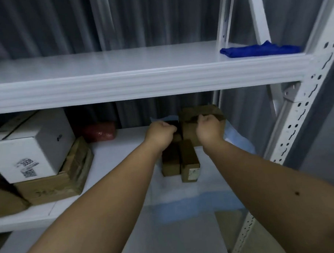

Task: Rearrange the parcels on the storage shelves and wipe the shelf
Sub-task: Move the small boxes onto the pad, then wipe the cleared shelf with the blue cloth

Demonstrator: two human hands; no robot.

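two small brown boxes (pixel 180 161) lie beneath both forearms, white box (pixel 30 149) leftward.

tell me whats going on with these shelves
A person is reaching both arms into the lower shelf of a white metal rack. The right hand grips a brown cardboard parcel near the back, and the left hand is curled on something dark beside it, hard to make out. Two narrow brown boxes lie in front. A white box sits on flat cardboard parcels at the left. A blue cloth lies untouched on the upper shelf.
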